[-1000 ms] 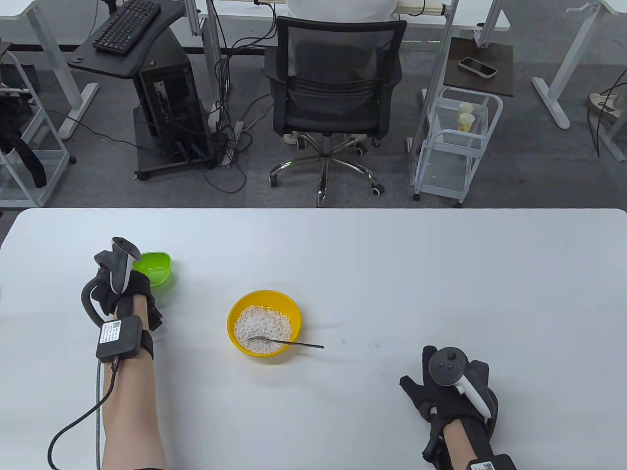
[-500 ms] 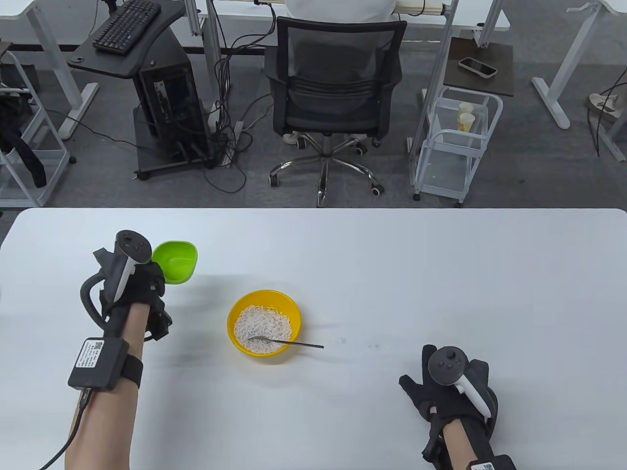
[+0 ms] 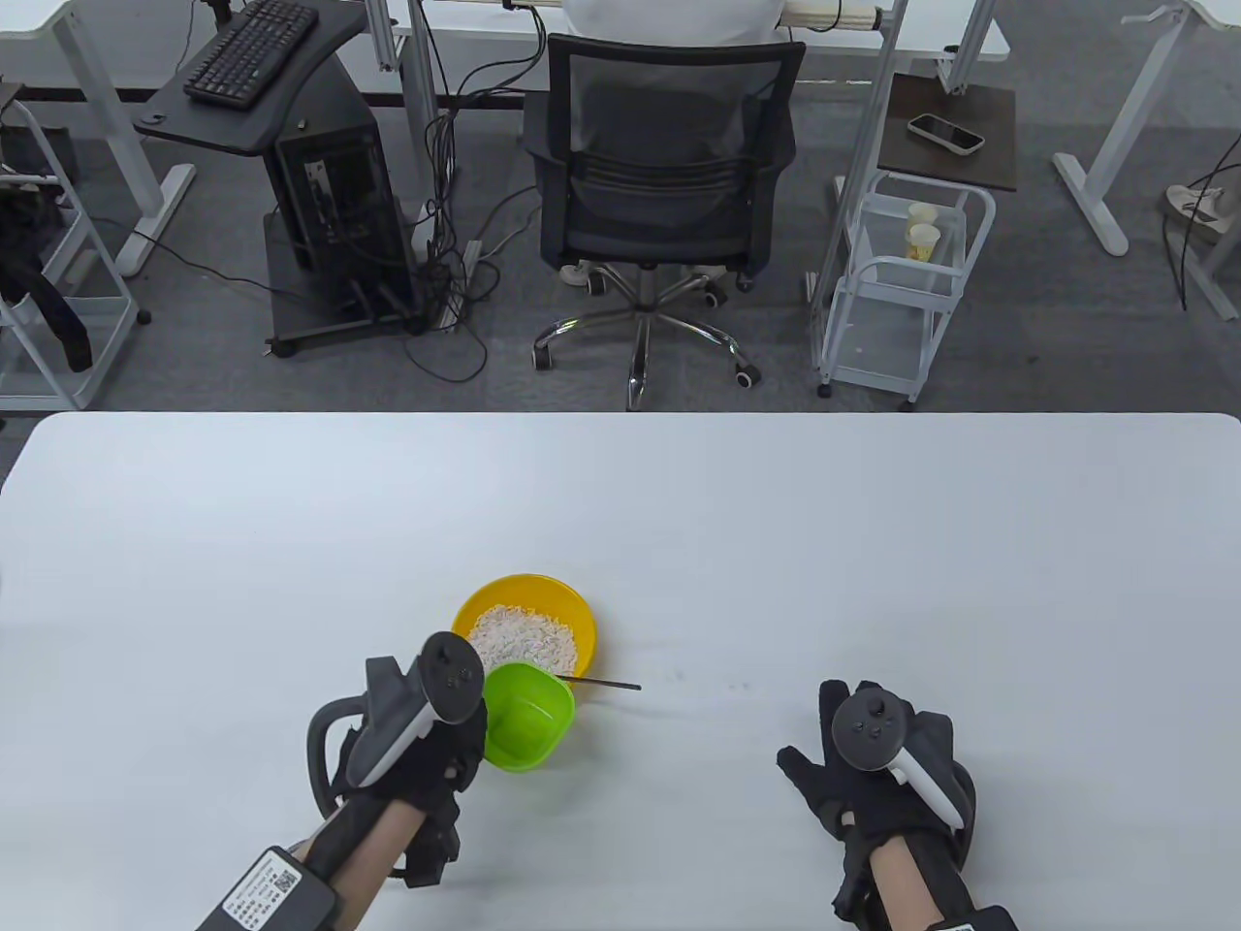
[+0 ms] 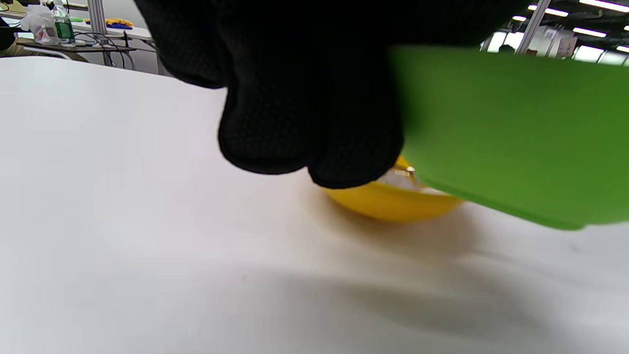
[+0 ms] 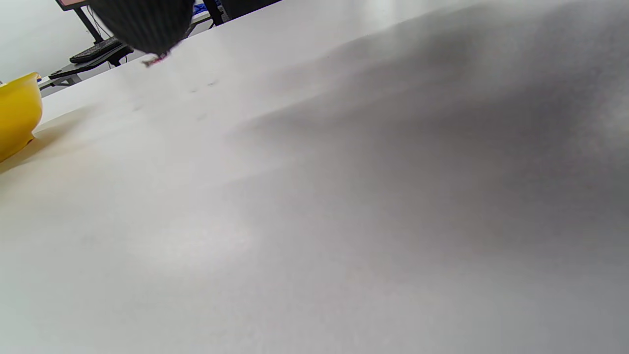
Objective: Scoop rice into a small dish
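Note:
My left hand (image 3: 436, 747) grips the small green dish (image 3: 526, 715) by its left rim and holds it above the table, over the near edge of the yellow bowl (image 3: 524, 589). The bowl holds white rice (image 3: 522, 635), and a metal spoon (image 3: 609, 685) lies in it with its handle sticking out to the right. In the left wrist view my gloved fingers (image 4: 304, 113) hold the green dish (image 4: 511, 132) above the yellow bowl (image 4: 393, 201). My right hand (image 3: 863, 776) lies flat and empty on the table, right of the bowl.
The white table (image 3: 873, 543) stretches around the bowl. An office chair (image 3: 664, 184) and a white wire cart (image 3: 902, 291) stand beyond the far edge. The right wrist view shows bare table and the yellow bowl's side (image 5: 17, 115) at the left.
My left hand has carried the green dish from the far left of the table to the near side of the yellow bowl. My right hand has shifted slightly.

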